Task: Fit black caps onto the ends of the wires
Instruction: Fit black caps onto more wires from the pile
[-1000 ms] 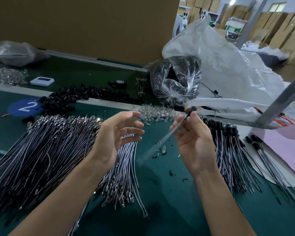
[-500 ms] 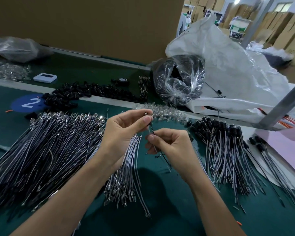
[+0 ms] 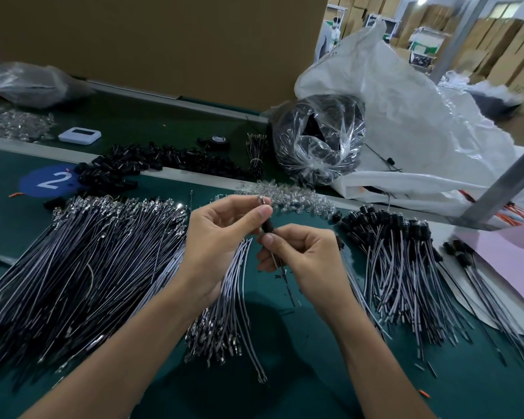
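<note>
Above dark green counter [image 3: 300, 373], mid-frame: left hand [image 3: 221, 234] curled, thumb and forefinger pinching top of thin grey-and-black wire [image 3: 286, 282], silver metal terminal [image 3: 260, 199] poking above. Right hand [image 3: 303, 255] curled, pinching same wire just under small black plastic cap [image 3: 267, 227], which sits between both thumbs.

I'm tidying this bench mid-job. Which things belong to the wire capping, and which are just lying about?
In the job: left hand and right hand pinching a thin dark wire; small black cap between them; pile of uncapped grey wires; heap of loose black caps; fan of capped wires.
Lying about: white rectangular device; black tape roll; blue round "2" sticker; pink sheet.
</note>
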### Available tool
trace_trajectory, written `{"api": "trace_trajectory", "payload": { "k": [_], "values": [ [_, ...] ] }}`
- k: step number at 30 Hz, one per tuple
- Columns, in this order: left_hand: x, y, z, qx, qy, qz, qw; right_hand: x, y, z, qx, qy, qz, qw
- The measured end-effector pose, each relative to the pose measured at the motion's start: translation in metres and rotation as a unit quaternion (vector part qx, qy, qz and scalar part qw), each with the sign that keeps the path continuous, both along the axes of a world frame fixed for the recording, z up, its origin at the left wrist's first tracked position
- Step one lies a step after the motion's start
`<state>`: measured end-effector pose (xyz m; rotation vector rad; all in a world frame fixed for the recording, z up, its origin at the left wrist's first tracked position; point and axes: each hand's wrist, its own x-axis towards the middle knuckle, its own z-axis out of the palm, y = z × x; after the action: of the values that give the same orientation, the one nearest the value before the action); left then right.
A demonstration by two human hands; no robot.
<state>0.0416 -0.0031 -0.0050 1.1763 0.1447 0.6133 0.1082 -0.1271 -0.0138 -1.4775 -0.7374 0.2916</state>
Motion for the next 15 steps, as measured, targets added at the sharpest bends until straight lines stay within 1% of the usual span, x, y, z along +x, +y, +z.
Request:
{"api": "trace_trajectory", "payload": {
  "k": [3,12,15],
  "values": [
    [-0.0003,0.0008,0.0008,-0.012,0.008,0.006,1.000,0.0007,0.0002,-0.0018,-0.002,-0.004,0.000,1.000],
    [-0.0009,0.0007,-0.0005,0.010,0.006,0.016,1.000,-0.0015,0.0011,-0.0028,-0.008,-0.012,-0.005,1.000],
    [-0.0017,0.0016,0.0003,-0.005,0.001,0.010,1.000,-0.0017,0.0010,-0.0026,-0.010,-0.018,-0.009,1.000]
  ]
}}
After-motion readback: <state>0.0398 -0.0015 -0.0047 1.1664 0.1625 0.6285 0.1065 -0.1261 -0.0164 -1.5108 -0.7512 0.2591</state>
